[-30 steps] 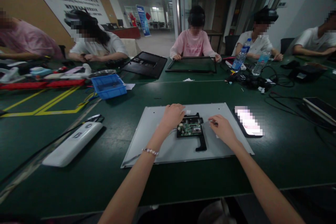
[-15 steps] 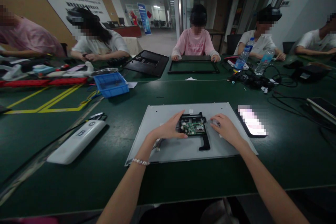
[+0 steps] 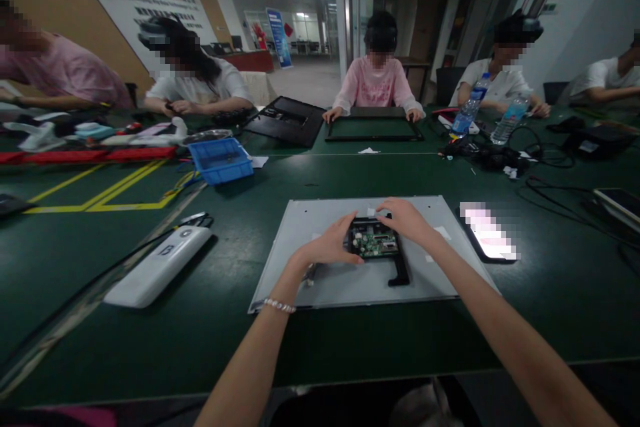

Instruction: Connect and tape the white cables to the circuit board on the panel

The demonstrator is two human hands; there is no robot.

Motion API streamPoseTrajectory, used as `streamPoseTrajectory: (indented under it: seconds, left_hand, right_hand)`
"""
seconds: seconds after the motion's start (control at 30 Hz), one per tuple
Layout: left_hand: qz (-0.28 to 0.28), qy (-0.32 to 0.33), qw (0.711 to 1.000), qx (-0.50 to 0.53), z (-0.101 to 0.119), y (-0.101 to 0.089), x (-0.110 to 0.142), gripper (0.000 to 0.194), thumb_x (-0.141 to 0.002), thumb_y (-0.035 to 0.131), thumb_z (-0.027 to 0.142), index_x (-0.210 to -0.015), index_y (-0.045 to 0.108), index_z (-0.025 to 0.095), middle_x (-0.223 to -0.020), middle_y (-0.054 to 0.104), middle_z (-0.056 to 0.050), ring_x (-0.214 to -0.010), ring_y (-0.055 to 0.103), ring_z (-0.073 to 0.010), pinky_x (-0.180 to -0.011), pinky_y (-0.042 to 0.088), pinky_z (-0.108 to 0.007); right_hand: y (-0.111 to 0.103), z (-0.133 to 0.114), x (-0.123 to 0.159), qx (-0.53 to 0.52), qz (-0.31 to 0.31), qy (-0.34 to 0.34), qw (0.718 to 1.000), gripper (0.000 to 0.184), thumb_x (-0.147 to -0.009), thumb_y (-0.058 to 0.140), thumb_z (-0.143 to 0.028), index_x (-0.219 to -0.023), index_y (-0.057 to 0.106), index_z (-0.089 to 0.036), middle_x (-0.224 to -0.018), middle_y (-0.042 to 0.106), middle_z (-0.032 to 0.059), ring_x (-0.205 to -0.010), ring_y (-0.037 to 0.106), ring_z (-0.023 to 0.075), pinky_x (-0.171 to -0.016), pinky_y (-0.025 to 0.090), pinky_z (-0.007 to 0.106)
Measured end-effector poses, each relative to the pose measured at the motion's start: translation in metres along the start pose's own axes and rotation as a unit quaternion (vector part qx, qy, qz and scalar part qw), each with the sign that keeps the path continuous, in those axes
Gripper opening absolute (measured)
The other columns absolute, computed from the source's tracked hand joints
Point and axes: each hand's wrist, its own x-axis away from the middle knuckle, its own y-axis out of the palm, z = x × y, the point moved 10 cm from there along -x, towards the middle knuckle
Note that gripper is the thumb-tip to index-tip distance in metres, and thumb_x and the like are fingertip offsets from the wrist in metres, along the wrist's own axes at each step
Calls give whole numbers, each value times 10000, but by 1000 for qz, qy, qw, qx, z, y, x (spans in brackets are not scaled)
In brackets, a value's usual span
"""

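Note:
A green circuit board (image 3: 374, 245) sits in a black plastic frame (image 3: 401, 270), which rests on a pale grey flat panel (image 3: 340, 288). My left hand (image 3: 331, 245) grips the frame's left side, its fingers at the top and its thumb near the bottom edge. Over the frame's upper right corner, my right hand (image 3: 410, 221) is bent, with fingertips closed at the top edge. Its palm side is hidden, so anything small in it does not show. Short wires near my left wrist lie on the panel.
A white power bank (image 3: 163, 267) with a cable lies left. Right of the panel is a lit phone (image 3: 489, 232). Farther off are a blue basket (image 3: 223, 161), water bottles (image 3: 470, 107), tangled cables and a black bezel (image 3: 375, 139) under another person's hands.
My right hand has moved left and up, from beside the frame onto its upper right corner. My left hand keeps its hold. The whole view has shifted slightly.

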Motion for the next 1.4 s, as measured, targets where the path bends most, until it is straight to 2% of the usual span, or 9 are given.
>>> streamPoseTrajectory:
  seconds: [0.2, 0.37, 0.53, 0.7, 0.87, 1.0, 1.1, 1.23, 1.4]
  left_hand:
    - [-5, -4, 1000, 4, -1, 1, 1, 1136, -597, 699, 466, -1446, 3, 171, -1498, 121, -169, -1362, 136, -373, -1103, 133, -513]
    - [-1, -2, 1000, 2, 2, 0, 1, 1139, -589, 699, 464, -1449, 6, 185, -1497, 132, -160, -1361, 133, -378, -1100, 131, -529]
    - [-6, -15, 1000, -2, 5, -1, 2, 1150, -581, 710, 492, -1448, 33, 154, -1490, 149, -172, -1361, 142, -365, -1112, 143, -495]
    - [-14, -18, 1000, -9, 5, 0, 3, 1125, -603, 696, 491, -1447, 35, 150, -1498, 125, -172, -1369, 128, -357, -1112, 139, -498]
    - [-15, -25, 1000, -10, 3, 0, 3, 1120, -612, 683, 465, -1450, 12, 144, -1503, 114, -171, -1368, 127, -360, -1108, 146, -502]
    - [-19, -28, 999, -7, 4, 0, 4, 1114, -620, 681, 464, -1451, 8, 149, -1503, 116, -167, -1369, 130, -356, -1111, 139, -494]
    - [-20, -34, 999, -7, 2, 1, 4, 1110, -623, 682, 472, -1451, 11, 163, -1506, 107, -158, -1369, 132, -351, -1113, 143, -492]
    - [-16, -27, 999, -6, 2, 0, 1, 1100, -623, 686, 466, -1452, 31, 160, -1505, 119, -150, -1367, 146, -343, -1119, 138, -486]
    - [-13, -20, 1000, -5, 2, 0, 0, 1099, -619, 691, 468, -1453, 42, 168, -1503, 129, -148, -1364, 153, -348, -1115, 145, -494]
  right_hand:
    - [19, -1, -28, 83, -71, 24, 994, 236, -842, 560, -347, -988, 676, -202, -983, 666, 85, -910, 600, 194, -744, 417, 257]
    - [23, -6, -32, 165, -84, 29, 982, 197, -869, 521, -287, -912, 687, -189, -947, 672, 98, -880, 611, 201, -702, 404, 253]
    - [6, -5, -17, 185, -52, 24, 981, 248, -914, 432, -247, -914, 669, -174, -952, 658, 103, -887, 604, 202, -705, 393, 261]
    - [-17, 20, 19, 213, 4, 34, 976, 270, -922, 394, -224, -938, 659, -172, -940, 653, 97, -885, 589, 210, -734, 401, 294]
    - [-6, 45, 48, 116, -15, 57, 991, 256, -896, 424, -224, -1004, 654, -191, -997, 653, 85, -932, 586, 199, -780, 428, 300]
    - [-15, 58, 58, 54, 3, 85, 995, 275, -863, 454, -231, -1070, 630, -185, -1074, 633, 92, -985, 576, 210, -842, 432, 331]
    - [-20, 69, 65, 0, -12, 110, 994, 259, -812, 523, -256, -1027, 646, -179, -1010, 647, 89, -912, 599, 203, -807, 456, 327]
    - [-12, 81, 70, -51, -48, 141, 988, 228, -747, 568, -192, -951, 668, -180, -917, 668, 63, -801, 618, 170, -737, 477, 290]
    - [-7, 77, 68, -62, -55, 148, 986, 196, -744, 530, -133, -864, 676, -185, -857, 690, 44, -768, 628, 154, -711, 476, 270]
